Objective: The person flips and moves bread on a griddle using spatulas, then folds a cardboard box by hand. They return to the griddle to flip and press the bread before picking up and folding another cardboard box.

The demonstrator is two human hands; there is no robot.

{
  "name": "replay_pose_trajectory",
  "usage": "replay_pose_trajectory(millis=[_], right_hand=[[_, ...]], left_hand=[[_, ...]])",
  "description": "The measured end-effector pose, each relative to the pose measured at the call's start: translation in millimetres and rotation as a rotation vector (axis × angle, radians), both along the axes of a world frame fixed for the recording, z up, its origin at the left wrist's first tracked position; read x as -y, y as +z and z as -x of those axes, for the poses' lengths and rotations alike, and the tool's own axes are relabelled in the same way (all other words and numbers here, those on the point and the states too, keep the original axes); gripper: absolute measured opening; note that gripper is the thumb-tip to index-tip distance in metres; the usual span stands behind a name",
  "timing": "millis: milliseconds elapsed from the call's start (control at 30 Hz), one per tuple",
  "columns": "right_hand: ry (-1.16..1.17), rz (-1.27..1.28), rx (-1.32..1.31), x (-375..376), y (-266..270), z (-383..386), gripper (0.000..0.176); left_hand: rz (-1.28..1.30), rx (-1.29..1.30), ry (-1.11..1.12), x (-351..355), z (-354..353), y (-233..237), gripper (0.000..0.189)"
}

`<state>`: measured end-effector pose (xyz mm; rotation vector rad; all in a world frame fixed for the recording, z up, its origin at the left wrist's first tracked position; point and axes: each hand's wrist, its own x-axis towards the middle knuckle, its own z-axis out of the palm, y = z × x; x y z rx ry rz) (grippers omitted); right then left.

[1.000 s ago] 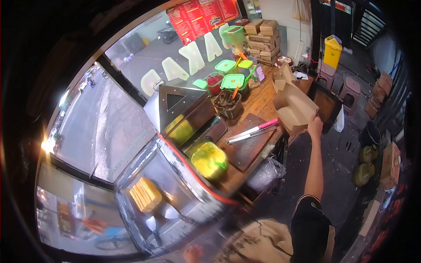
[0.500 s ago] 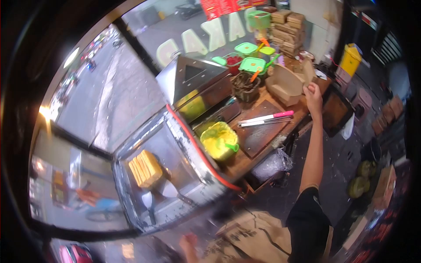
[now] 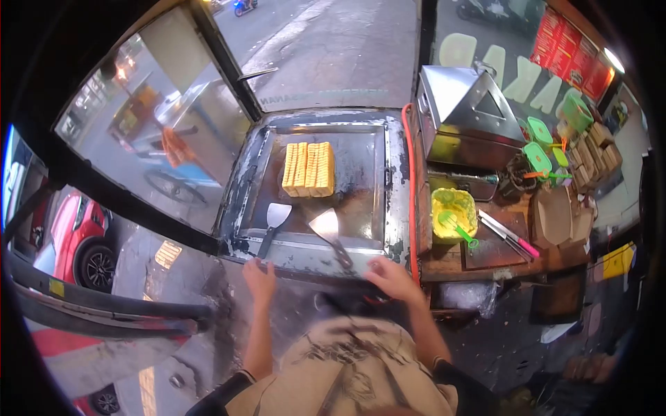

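At the front edge of the griddle (image 3: 361, 208), my left hand (image 3: 260, 279) is just below the dark handle of a metal spatula (image 3: 277, 216); its fingers look parted, with nothing held. My right hand (image 3: 390, 277) hovers at the same edge, fingers slightly bent and apart, to the right of the handle of a second, wider spatula (image 3: 325, 225). Both spatulas rest on the hot plate with their blades toward the back. Behind them stands a block of yellowish sliced bread (image 3: 308, 170), its ridged slices pressed together.
Right of the griddle runs a red hose (image 3: 409, 173). A steel box (image 3: 465, 114) sits beyond it. On the wooden counter are a tub of yellow spread (image 3: 454, 215), a pink-handled knife (image 3: 510, 234) and an open cardboard box (image 3: 553, 215). Glass panes surround the griddle.
My view has swung left toward the griddle. My right hand has let go of the cardboard box and come to the griddle's front edge; my left hand is now there too.
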<state>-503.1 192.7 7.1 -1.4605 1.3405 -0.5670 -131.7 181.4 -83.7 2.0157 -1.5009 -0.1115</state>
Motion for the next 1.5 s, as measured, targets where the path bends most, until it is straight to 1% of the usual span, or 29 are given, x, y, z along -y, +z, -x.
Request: replay_pose_trajectory(millis=[33, 100, 133, 200, 267, 367, 433, 467, 533, 567, 667, 700, 733, 800, 867, 900, 933, 1000, 1033, 1100, 1133, 1167, 1200, 1267, 1300, 1400, 1433, 1500], right_hand=[[-0.054, 0.016, -0.141, 9, -15, -25, 0.049], [-0.11, 0.314, -0.415, 16, -64, -63, 0.059], [-0.103, 0.301, -0.449, 23, -78, -76, 0.065], [-0.132, 0.425, -0.456, 30, -96, -94, 0.06], [-0.112, 0.412, -0.517, 36, -108, -101, 0.056], [-0.088, 0.364, -0.596, 41, -97, -103, 0.055], [-0.065, 0.325, -0.683, 43, -78, -100, 0.054], [-0.098, 0.284, -0.671, 45, -65, -98, 0.054], [-0.17, 0.205, -0.645, 54, -43, -91, 0.054], [-0.209, 0.211, -0.701, 59, -50, -79, 0.051], [-0.417, 0.188, -0.386, 104, -122, -35, 0.045], [-0.495, 0.087, -0.233, 120, -126, -33, 0.037], [-0.573, -0.015, -0.078, 140, -123, -37, 0.032], [-0.726, -0.149, 0.13, 158, -76, -81, 0.029], [-0.726, -0.081, 0.113, 175, -87, -114, 0.034], [-0.601, 0.281, -0.102, 183, -121, -125, 0.033], [-0.453, 0.636, -0.316, 189, -152, -135, 0.033], [-0.431, 0.508, -0.252, 174, -153, -158, 0.032], [-0.448, 0.061, -0.106, 159, -106, -168, 0.037], [-0.466, -0.057, 0.016, 148, -87, -152, 0.034], [-0.476, -0.119, 0.08, 143, -79, -145, 0.032], [-0.571, -0.067, 0.055, 140, -73, -141, 0.028], [-0.636, -0.057, 0.062, 142, -74, -134, 0.028], [-0.765, -0.041, 0.068, 144, -85, -120, 0.029], [-0.723, 0.05, 0.001, 147, -95, -117, 0.029], [-0.607, 0.297, -0.197, 140, -132, -113, 0.029], [-0.58, 0.224, -0.202, 129, -108, -117, 0.028], [-0.476, 0.037, -0.113, 106, -85, -106, 0.03]], left_hand=[[-0.013, 0.055, -0.021, 9, 1, 0, 0.04], [-0.061, 0.134, -0.046, 25, 3, -4, 0.045], [-0.099, 0.161, -0.05, 33, 2, -8, 0.048], [-0.143, 0.175, -0.08, 47, -5, -14, 0.052], [-0.158, 0.142, -0.136, 58, -17, -22, 0.057], [-0.218, 0.207, -0.216, 68, -36, -37, 0.056], [-0.298, 0.111, -0.251, 69, -45, -37, 0.053], [-0.334, 0.063, -0.271, 69, -49, -36, 0.052], [-0.298, -0.042, -0.334, 66, -55, -32, 0.051], [-0.279, -0.092, -0.366, 65, -57, -31, 0.051], [-0.253, -0.356, -0.314, 79, -63, -22, 0.046], [-0.219, -0.41, -0.28, 88, -63, -19, 0.043], [-0.185, -0.462, -0.246, 100, -62, -14, 0.04], [-0.127, -0.525, -0.227, 127, -66, -10, 0.035], [-0.084, -0.505, -0.259, 166, -73, -23, 0.031], [-0.067, -0.474, -0.276, 184, -77, -28, 0.03], [-0.088, -0.437, -0.317, 198, -81, -20, 0.03], [-0.133, -0.358, -0.392, 218, -91, -1, 0.029], [-0.155, -0.295, -0.405, 224, -95, 2, 0.029], [-0.199, -0.167, -0.435, 231, -97, 6, 0.027], [-0.199, -0.172, -0.467, 228, -96, 5, 0.028], [-0.201, -0.174, -0.499, 221, -95, 4, 0.029], [-0.202, -0.175, -0.53, 212, -93, 3, 0.03], [-0.158, -0.335, -0.531, 178, -81, -5, 0.033], [-0.132, -0.417, -0.532, 169, -74, -5, 0.034], [-0.164, -0.472, -0.488, 158, -83, 10, 0.038], [-0.18, -0.471, -0.436, 161, -86, 15, 0.038], [-0.164, -0.344, -0.363, 165, -84, 5, 0.038]])
